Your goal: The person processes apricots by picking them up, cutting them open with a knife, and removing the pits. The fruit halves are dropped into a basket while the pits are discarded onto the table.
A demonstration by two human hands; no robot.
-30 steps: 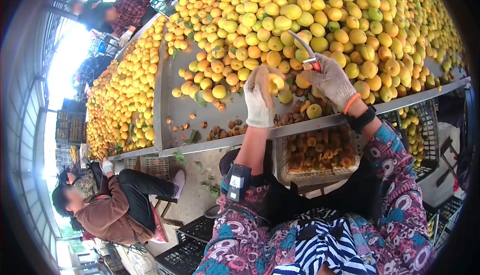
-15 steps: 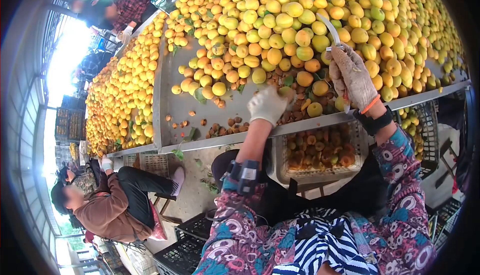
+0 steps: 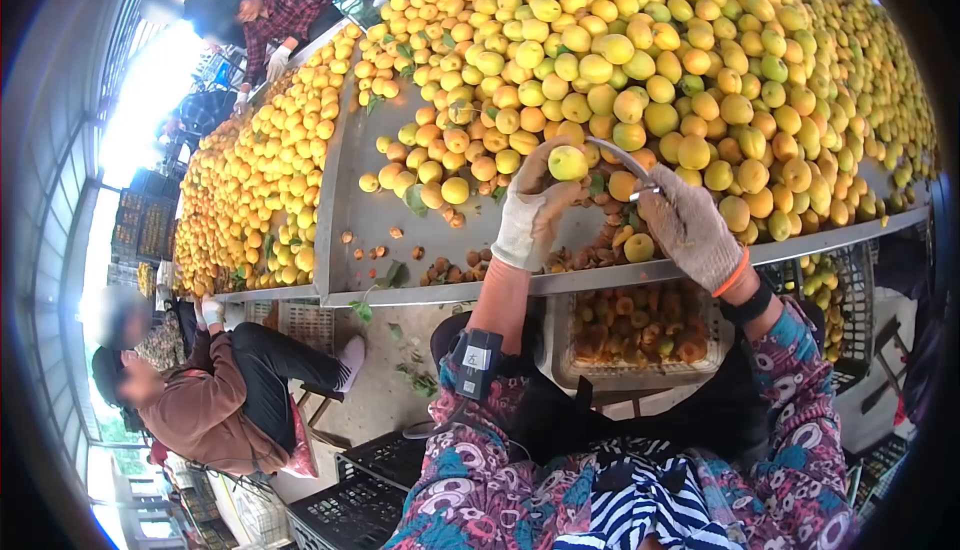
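Observation:
In the head view, my left hand [image 3: 529,222], in a pale glove, is closed on a yellow apricot [image 3: 568,163] held up over the metal table's near part. My right hand [image 3: 697,228], in a brownish knit glove, grips a small curved knife [image 3: 624,156]. Its blade arcs leftward, the tip right at the apricot's upper side. Beyond both hands rises a big heap of apricots [image 3: 615,48]. Beneath them, along the table's front rim, lie brown pits [image 3: 577,258] with a few leaves and loose fruits.
A light plastic basket [image 3: 570,335] of split apricots stands below the table edge [image 3: 450,291]. A divider [image 3: 326,190] separates another apricot heap [image 3: 262,185] at left. A seated person in brown [image 3: 205,390] and a person in plaid [image 3: 278,12] are along the table. Black crates [image 3: 350,505] stand lower left.
My left hand has come up from the tabletop with an apricot in its fingers. My right hand has lowered slightly, and the knife now tips left to meet the fruit.

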